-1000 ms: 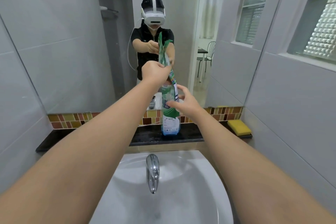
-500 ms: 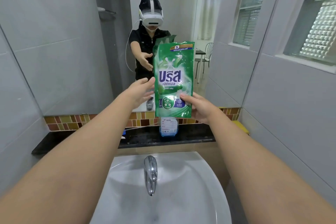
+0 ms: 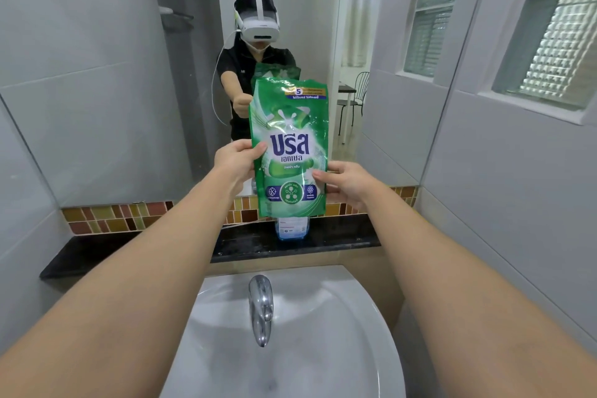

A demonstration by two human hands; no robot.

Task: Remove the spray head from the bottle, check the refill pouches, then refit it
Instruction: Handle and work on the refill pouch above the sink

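Note:
A green refill pouch (image 3: pixel 289 145) with white and blue print is held upright in front of the mirror, its printed face toward me. My left hand (image 3: pixel 234 160) grips its left edge and my right hand (image 3: pixel 345 182) grips its lower right edge. Behind and below the pouch, the clear bottle (image 3: pixel 291 229) with blue liquid stands on the black ledge (image 3: pixel 339 236); only its lower part shows. The bottle's top and the spray head are hidden by the pouch.
A white basin (image 3: pixel 323 333) with a chrome tap (image 3: pixel 261 307) lies below my arms. The mirror (image 3: pixel 129 74) reflects a person wearing a headset. A band of coloured tiles (image 3: pixel 113 220) runs above the ledge. Grey tiled walls and a window (image 3: pixel 549 42) close the right side.
The pouch turned from edge-on to face-on and was raised. My left hand, open beside it half a second ago, now grips its left edge.

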